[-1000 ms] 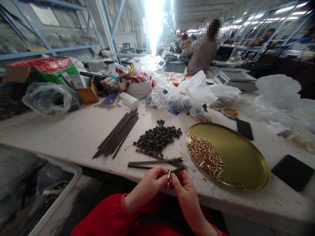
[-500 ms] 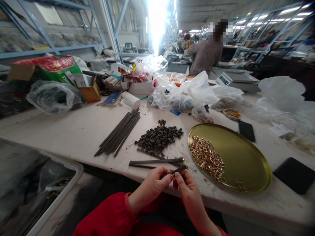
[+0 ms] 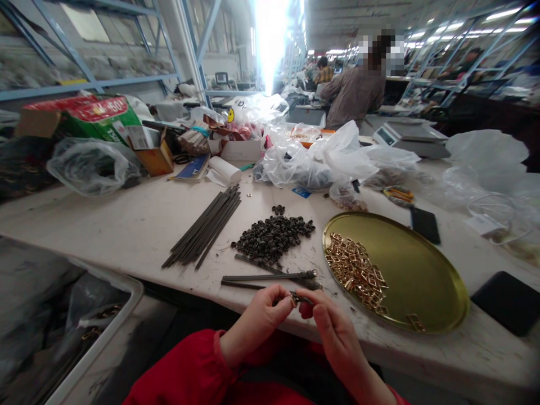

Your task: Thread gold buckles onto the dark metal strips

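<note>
Dark, narrow strap [image 3: 305, 300], held within the grip; its short visible portion runs roughly crosswise, slightly curved, the remainder concealed. Small gold-toned metal fitting [image 3: 293, 298], situated at the left side of the grip against the strap, partly covered; its outline and exact attachment are indistinct.

The bare right hand [image 3: 340, 332] is shifted away from the bare left hand [image 3: 259, 318], and its thumb, pressed close to the left thumb in the earlier pictures, is now drawn back. The narrow dark-grey strip [image 3: 304, 300], whose flat end was shown jutting up past the right fingers, is now turned and seen as a thinner, curved piece between both hands. Less is shown of the small gold-coloured metal piece [image 3: 293, 296] at the left fingertips than one second ago.
</note>
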The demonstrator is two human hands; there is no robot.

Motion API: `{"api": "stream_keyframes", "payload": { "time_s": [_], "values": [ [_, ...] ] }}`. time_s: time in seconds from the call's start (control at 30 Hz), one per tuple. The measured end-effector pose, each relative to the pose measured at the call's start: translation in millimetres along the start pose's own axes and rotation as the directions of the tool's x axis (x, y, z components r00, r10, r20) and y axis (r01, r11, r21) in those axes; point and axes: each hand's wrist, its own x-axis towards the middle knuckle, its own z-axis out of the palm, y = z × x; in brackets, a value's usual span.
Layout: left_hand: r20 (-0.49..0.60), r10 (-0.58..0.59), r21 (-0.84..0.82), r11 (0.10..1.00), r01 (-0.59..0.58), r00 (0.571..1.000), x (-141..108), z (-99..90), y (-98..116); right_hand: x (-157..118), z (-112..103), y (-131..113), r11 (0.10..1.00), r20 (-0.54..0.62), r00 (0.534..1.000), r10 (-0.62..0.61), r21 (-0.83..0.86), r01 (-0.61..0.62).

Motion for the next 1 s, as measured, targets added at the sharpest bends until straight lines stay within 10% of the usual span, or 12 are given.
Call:
{"api": "stream_keyframes", "payload": {
  "time_s": [0.2,0.7,1.0],
  "values": [
    [0.011,-0.076,0.02,0.997,0.075,0.997,-1.0,0.6,0.5,9.1,-6.8,0.3,0.903,0.231,0.932,0.28,0.266,-0.337],
    [0.021,-0.09,0.07,0.994,0.088,0.996,-6.1,4.5,-3.3,11.7,-22.6,-3.6,0.908,0.431,0.831,0.351,0.061,-0.415],
    [0.023,-0.071,0.038,0.997,0.07,0.997,-2.8,5.4,-4.5,11.5,-17.2,-7.2,0.961,0.243,0.933,0.265,-0.144,-0.235]
  ]
}}
